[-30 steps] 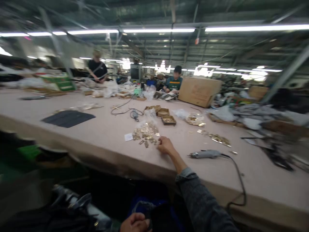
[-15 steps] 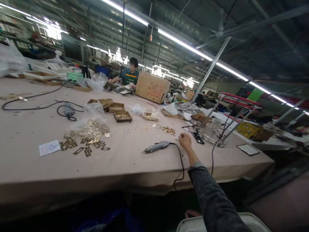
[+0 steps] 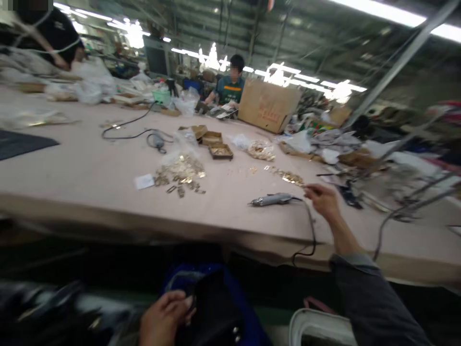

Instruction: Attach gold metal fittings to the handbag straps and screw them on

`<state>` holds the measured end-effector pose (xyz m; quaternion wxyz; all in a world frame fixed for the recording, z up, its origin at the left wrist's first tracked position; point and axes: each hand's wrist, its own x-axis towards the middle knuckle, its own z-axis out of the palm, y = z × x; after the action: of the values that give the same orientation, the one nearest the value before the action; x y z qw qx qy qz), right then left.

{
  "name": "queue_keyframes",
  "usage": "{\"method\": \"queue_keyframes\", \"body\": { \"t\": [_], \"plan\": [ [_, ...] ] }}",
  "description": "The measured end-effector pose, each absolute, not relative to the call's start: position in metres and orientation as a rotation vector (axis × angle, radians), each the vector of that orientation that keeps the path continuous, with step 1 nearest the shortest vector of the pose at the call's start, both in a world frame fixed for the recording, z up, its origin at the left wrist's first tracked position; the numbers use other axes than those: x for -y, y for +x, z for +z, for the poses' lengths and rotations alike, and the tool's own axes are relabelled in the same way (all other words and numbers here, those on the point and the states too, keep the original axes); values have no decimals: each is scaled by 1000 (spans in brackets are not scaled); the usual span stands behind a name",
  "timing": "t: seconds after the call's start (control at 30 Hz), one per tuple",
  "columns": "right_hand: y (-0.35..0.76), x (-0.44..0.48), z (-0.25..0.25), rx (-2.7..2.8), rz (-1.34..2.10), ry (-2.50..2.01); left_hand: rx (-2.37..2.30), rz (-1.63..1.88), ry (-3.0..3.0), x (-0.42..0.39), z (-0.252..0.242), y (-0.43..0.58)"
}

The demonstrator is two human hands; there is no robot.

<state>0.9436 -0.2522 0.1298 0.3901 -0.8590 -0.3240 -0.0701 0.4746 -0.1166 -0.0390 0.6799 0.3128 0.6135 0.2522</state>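
Observation:
My right hand (image 3: 324,201) reaches over the tabletop, thumb and fingers pinched together at the near end of a small pile of gold metal fittings (image 3: 291,178). What sits between those fingertips, if anything, is too small to make out. Just left of this hand lies a grey electric screwdriver (image 3: 275,199) with a black cord. Low in the view, below the table edge, my left hand (image 3: 163,317) is closed on the edge of a black piece of material (image 3: 212,307); shiny metal dots show at its lower right.
Rectangular metal frames (image 3: 183,168) spill from a clear bag beside a white card (image 3: 144,181). Behind are small cardboard trays (image 3: 221,151), a bag of gold parts (image 3: 261,150) and a large carton (image 3: 268,105). A co-worker (image 3: 230,89) sits opposite; another person (image 3: 54,36) stands far left.
The view has swung left and down, bringing my left hand and the black material into sight. My right hand stays by the gold fittings, fingers still pinched.

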Motion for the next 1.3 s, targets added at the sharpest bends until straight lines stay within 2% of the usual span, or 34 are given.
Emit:
{"method": "queue_keyframes", "body": {
  "t": [0.03, 0.1, 0.3, 0.43, 0.63, 0.87, 1.13, 1.3],
  "plan": [
    [918, 249, 130, 855, -149, -2124, -1195, 571, 760, 120, -33, 468],
    [863, 239, 125, 1065, -107, -1954, -1127, 634, 788, 124, -24, 460],
    [703, 198, 73, 1668, 804, -1573, -1150, 682, 769, 131, -22, 455],
    [653, 167, 37, 1582, 1103, -1486, -1136, 699, 781, 135, -21, 451],
    [639, 144, 15, 1451, 1394, -1454, -1101, 720, 792, 135, -25, 449],
    [630, 145, 0, 1400, 1478, -1470, -1061, 690, 833, 135, -28, 447],
    [619, 151, -6, 1414, 1152, -1643, -1061, 680, 775, 133, -28, 448],
    [616, 157, -17, 1325, 1104, -1682, -1055, 671, 746, 133, -26, 448]
  ]
}}
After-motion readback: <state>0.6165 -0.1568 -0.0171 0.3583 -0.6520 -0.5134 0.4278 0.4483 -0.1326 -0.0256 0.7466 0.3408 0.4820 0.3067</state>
